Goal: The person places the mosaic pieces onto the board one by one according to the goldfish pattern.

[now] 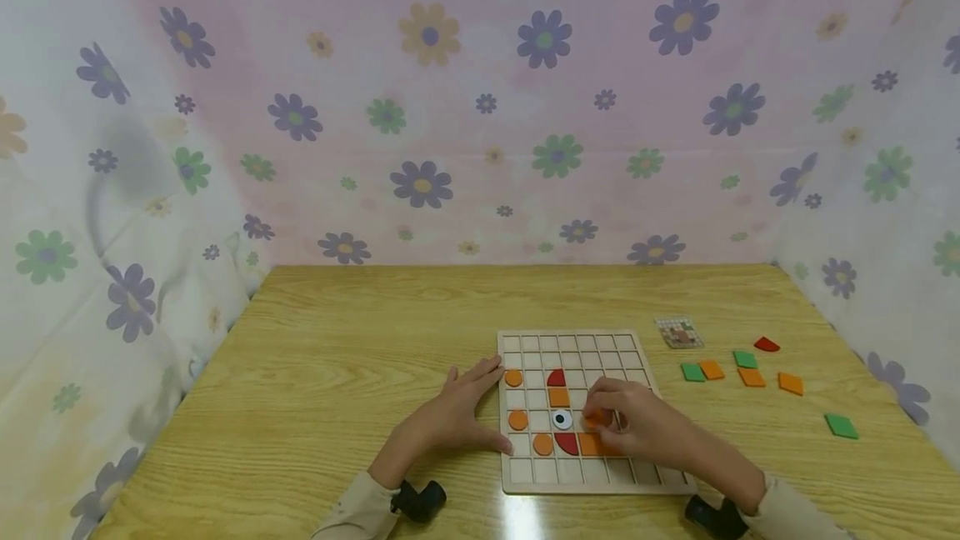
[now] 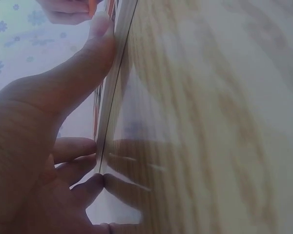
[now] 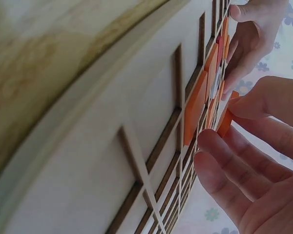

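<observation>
A wooden grid board (image 1: 600, 482) holds orange circles (image 1: 517, 420), orange squares (image 1: 558, 397), red quarter pieces (image 1: 556, 377) and a round eye piece (image 1: 562, 419). My right hand (image 1: 637, 423) is over the board, right of the eye piece; the right wrist view shows the hand (image 3: 263, 161) pinching an orange piece (image 3: 227, 117) between thumb and fingers, tilted above the grid. At the board's left edge, my left hand (image 1: 457, 415) rests with fingers spread, and in the left wrist view the thumb of this hand (image 2: 58, 97) touches the board's edge (image 2: 118, 58).
Right of the board lie green pieces (image 1: 841, 426), orange pieces (image 1: 790, 383) and a red piece (image 1: 767, 344). A small patterned card (image 1: 679, 332) lies behind them on the wooden table (image 1: 360, 323). Flowered cloth (image 1: 480, 107) surrounds the back and sides.
</observation>
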